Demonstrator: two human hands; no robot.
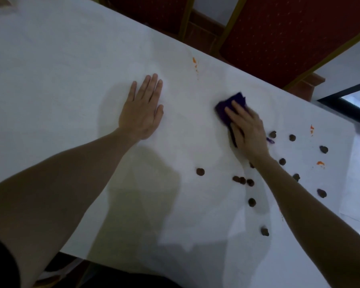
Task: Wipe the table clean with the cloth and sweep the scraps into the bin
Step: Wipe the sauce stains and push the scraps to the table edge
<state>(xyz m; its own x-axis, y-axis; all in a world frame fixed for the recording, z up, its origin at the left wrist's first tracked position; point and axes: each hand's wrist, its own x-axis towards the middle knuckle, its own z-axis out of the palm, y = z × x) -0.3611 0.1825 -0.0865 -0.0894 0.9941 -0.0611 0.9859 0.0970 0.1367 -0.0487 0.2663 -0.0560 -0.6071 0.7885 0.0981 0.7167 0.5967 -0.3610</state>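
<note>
A white table fills the view. My right hand presses flat on a dark purple cloth at the table's centre right, fingers straight over it. My left hand lies flat on the bare tabletop to the left, palm down, holding nothing. Several dark brown round scraps are scattered on the table below and to the right of the cloth. Small orange smears mark the far edge, and more orange smears lie at the right end. No bin is in view.
Two red padded chairs with gold frames stand behind the far table edge. The table's right end drops off to a pale floor. A dark window frame shows at the right.
</note>
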